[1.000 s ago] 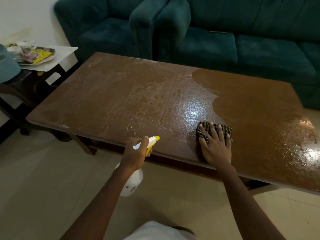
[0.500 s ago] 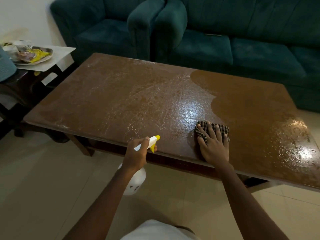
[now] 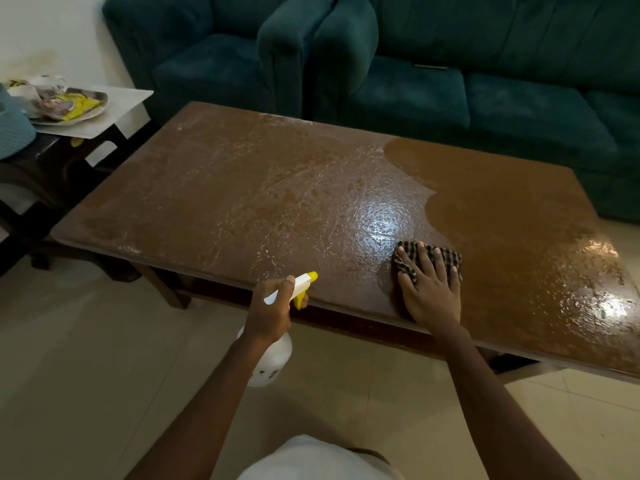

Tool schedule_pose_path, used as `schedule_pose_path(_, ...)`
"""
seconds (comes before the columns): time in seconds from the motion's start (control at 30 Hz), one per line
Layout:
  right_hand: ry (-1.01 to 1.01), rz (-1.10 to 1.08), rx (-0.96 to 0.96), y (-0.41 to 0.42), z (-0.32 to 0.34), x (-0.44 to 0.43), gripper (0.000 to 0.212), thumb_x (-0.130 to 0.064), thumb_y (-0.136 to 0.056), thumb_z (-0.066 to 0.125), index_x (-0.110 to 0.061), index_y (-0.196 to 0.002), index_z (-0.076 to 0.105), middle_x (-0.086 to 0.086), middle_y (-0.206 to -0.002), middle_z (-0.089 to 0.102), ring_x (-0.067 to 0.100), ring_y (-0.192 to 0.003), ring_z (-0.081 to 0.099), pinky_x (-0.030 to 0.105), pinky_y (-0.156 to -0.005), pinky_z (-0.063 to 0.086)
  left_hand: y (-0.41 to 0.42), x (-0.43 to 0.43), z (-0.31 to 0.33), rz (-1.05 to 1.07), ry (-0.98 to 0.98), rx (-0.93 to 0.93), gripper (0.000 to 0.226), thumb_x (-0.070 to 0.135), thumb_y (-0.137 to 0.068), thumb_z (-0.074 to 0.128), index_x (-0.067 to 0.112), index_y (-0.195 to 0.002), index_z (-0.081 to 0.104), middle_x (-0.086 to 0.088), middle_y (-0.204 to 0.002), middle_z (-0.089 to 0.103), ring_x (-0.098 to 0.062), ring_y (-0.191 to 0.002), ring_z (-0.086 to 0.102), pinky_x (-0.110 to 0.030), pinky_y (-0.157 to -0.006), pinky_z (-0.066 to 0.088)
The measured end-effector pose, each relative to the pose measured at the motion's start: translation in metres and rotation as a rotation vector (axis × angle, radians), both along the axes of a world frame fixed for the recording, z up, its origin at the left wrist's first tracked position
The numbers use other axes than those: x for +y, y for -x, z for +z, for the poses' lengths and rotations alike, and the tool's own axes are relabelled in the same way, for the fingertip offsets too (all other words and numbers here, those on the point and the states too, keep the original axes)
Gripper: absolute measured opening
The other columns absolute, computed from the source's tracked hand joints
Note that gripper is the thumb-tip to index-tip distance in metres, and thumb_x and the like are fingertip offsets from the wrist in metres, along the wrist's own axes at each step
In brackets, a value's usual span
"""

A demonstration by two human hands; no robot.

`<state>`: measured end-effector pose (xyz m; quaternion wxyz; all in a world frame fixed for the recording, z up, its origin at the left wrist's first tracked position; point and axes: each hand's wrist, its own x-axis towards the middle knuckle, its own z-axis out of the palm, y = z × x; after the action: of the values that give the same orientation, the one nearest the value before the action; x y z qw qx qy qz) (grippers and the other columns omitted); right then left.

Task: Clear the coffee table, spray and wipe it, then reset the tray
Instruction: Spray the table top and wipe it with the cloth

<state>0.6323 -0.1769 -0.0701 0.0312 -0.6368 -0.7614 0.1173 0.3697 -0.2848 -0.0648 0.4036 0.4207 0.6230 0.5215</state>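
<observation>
Brown rectangular bench (image 3: 242, 188), glossy and mottled; its left part is filmed with pale streaks and droplets, its right part is seen as a smoother, darker patch. A checked brown-and-black cloth (image 3: 427, 259), crumpled, is pressed flat near the front edge under the right hand (image 3: 429, 292), fingers spread. A white plastic spray bottle (image 3: 273, 358) with yellow nozzle is gripped by the left hand (image 3: 272, 310), held upright just off the front edge, nozzle pointed across the top. Behind are teal upholstered sofas (image 3: 485, 98); at left a side table (image 3: 114, 109) bearing a cluttered tray (image 3: 98, 109).
</observation>
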Motion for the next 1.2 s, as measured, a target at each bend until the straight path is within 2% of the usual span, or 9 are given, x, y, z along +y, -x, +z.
schedule_pose_path(0.1,0.006,-0.002,0.002,0.001,0.001,0.000,0.053,-0.049,-0.103,0.022,-0.053,-0.151,0.001,-0.012,-0.165,-0.008,0.014,-0.151,-0.015,0.044,-0.120,-0.009,0.001,-0.003,-0.001,0.024,-0.004,-0.054,0.050,0.035,-0.088,0.041,-0.006,-0.071,0.066,-0.029,-0.069,0.062,-0.011,-0.037,0.043,-0.025,-0.037,0.032)
schedule_pose_path(0.2,0.010,0.001,0.006,0.000,0.001,0.001,0.053,-0.050,-0.103,0.022,-0.053,-0.152,0.002,-0.012,-0.165,-0.008,0.014,-0.151,-0.015,0.044,-0.120,-0.008,-0.001,-0.006,0.000,0.049,0.015,-0.067,0.042,0.030,-0.087,0.041,0.002,-0.063,0.062,-0.019,-0.060,0.058,-0.009,-0.042,0.051,-0.015,-0.038,0.034)
schedule_pose_path(0.43,0.003,-0.001,0.017,0.000,0.000,0.000,0.052,-0.050,-0.103,0.023,-0.053,-0.152,0.004,-0.012,-0.165,-0.007,0.014,-0.151,-0.013,0.044,-0.120,-0.009,-0.001,-0.012,0.001,0.010,0.040,-0.043,0.051,0.036,-0.086,0.046,-0.009,-0.072,0.064,-0.021,-0.061,0.061,-0.012,-0.038,0.048,-0.020,-0.037,0.034)
schedule_pose_path(0.5,0.005,0.000,0.013,0.000,0.000,0.000,0.052,-0.050,-0.103,0.023,-0.053,-0.152,0.004,-0.012,-0.165,-0.007,0.015,-0.151,-0.013,0.044,-0.120,-0.009,-0.004,-0.012,0.003,0.013,0.054,-0.043,0.045,0.031,-0.086,0.044,-0.007,-0.072,0.064,-0.017,-0.059,0.060,-0.006,-0.039,0.051,-0.015,-0.037,0.034)
schedule_pose_path(0.63,0.006,0.002,0.007,0.000,0.000,0.001,0.053,-0.050,-0.103,0.022,-0.053,-0.151,0.002,-0.012,-0.165,-0.008,0.014,-0.151,-0.015,0.044,-0.120,-0.009,-0.002,-0.013,0.001,0.025,0.035,-0.034,0.046,0.034,-0.088,0.043,0.000,-0.075,0.070,-0.018,-0.070,0.069,-0.007,-0.038,0.043,-0.024,-0.037,0.033)
schedule_pose_path(0.8,0.008,0.007,-0.001,0.000,-0.001,0.001,0.053,-0.049,-0.103,0.022,-0.051,-0.152,0.003,-0.011,-0.165,-0.009,0.016,-0.151,-0.014,0.045,-0.120,-0.007,-0.006,-0.013,0.007,0.050,0.054,-0.041,0.041,0.031,-0.087,0.041,0.005,-0.063,0.063,-0.014,-0.057,0.060,-0.007,-0.034,0.047,-0.016,-0.036,0.033)
schedule_pose_path(0.97,0.014,0.004,-0.004,-0.001,-0.002,0.002,0.053,-0.051,-0.101,0.016,-0.053,-0.151,0.000,-0.012,-0.165,-0.009,0.016,-0.151,-0.014,0.046,-0.121,-0.007,-0.005,-0.008,0.013,0.038,0.089,-0.045,0.049,0.032,-0.093,0.042,-0.007,-0.075,0.066,-0.020,-0.067,0.065,-0.015,-0.038,0.046,-0.024,-0.037,0.033)
schedule_pose_path(1.07,0.012,0.008,0.001,-0.001,-0.002,0.001,0.060,-0.059,-0.091,0.005,-0.054,-0.150,-0.002,-0.013,-0.165,-0.010,0.014,-0.151,-0.015,0.045,-0.121,-0.008,-0.010,0.000,0.024,0.036,0.108,-0.003,0.046,0.036,-0.090,0.043,0.001,-0.072,0.067,-0.012,-0.059,0.061,-0.011,-0.045,0.055,-0.017,-0.039,0.034)
schedule_pose_path(1.2,-0.001,0.027,0.015,-0.006,-0.001,0.002,0.069,-0.062,-0.080,-0.007,-0.055,-0.149,-0.008,-0.015,-0.163,-0.012,0.011,-0.149,-0.018,0.043,-0.120,-0.008,-0.018,0.018,0.044,0.068,0.141,0.095,0.043,0.037,-0.101,0.043,0.012,-0.075,0.065,-0.008,-0.058,0.057,-0.006,-0.037,0.044,-0.022,-0.036,0.034)
